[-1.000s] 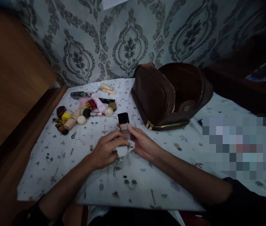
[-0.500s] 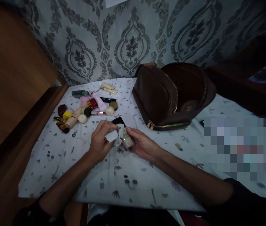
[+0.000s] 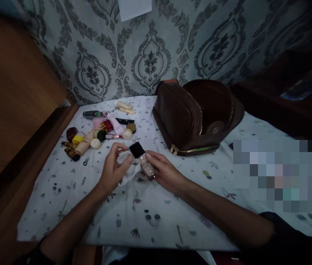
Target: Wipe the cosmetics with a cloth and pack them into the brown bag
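My right hand [image 3: 168, 171] is closed on a clear glass bottle [image 3: 148, 167] with a square black cap [image 3: 137, 150], tilted with the cap up and to the left. A white cloth [image 3: 126, 171] is pinched in my left hand [image 3: 113, 169], just left of the bottle. Behind my left hand lies a group of cosmetics, among them a pink tube [image 3: 115, 124], a beige tube [image 3: 84, 143] and a green jar [image 3: 100, 135].
An open brown leather bag [image 3: 178, 114] stands at the back right. A wooden cabinet [image 3: 15, 84] borders the left side. The patterned cloth [image 3: 75, 209] covers the table. A blurred-out patch lies at the far right.
The white cloth in my left hand has come away from the bottle to the left, so the black cap and the glass show more fully. The view has shifted slightly.
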`<state>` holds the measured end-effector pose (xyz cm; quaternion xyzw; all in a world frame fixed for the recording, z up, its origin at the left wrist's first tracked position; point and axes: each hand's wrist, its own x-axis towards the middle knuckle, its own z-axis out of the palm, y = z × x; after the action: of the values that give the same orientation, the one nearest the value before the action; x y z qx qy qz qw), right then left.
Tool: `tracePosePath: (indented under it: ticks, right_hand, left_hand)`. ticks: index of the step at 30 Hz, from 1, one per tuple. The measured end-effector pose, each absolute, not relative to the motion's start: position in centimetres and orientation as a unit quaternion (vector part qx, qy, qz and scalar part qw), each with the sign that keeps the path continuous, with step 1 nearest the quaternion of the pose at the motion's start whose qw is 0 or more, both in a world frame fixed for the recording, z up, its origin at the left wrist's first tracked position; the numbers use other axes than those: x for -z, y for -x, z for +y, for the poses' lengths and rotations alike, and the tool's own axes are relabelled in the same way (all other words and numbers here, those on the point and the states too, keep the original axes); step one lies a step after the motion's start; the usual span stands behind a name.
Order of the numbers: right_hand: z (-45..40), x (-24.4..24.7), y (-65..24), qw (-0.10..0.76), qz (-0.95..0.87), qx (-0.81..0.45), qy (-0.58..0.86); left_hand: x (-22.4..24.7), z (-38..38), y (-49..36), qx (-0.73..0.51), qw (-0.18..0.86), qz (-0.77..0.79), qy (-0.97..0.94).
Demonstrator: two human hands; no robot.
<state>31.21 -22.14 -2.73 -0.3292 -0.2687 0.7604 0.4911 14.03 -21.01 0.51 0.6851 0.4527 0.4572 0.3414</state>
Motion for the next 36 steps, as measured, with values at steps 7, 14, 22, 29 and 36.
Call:
tracePosePath:
  ticks: [7,14,22,29,36]
  right_hand:
    - [-22.3,3.6,-31.3,0.468,-0.413,-0.699,0.35]
    - [-22.6,2.8,-31.5,0.458,-0.491,-0.643,0.368]
    - [-22.6,2.6,-31.5,0.466,-0.496,-0.634,0.367]
    - [-22.6,2.8,-31.5,0.456,-0.495,-0.641,0.368]
    - [-22.5,3.3,-31.5,0.474,-0.521,-0.612,0.36]
  left_hand:
    - [-0.2,-20.2,-13.8,-0.375,0.55,0.48,-0.571]
    - [-0.4,-20.6,-14.4,-0.405,0.545,0.495,-0.542]
    - [0.1,-20.7,-14.4,-0.422,0.56,0.488,-0.52]
    - [-0.3,-20.7,-14.6,-0.401,0.55,0.505,-0.531]
    - [0.2,-20.5,-14.1,-0.382,0.511,0.511,-0.575]
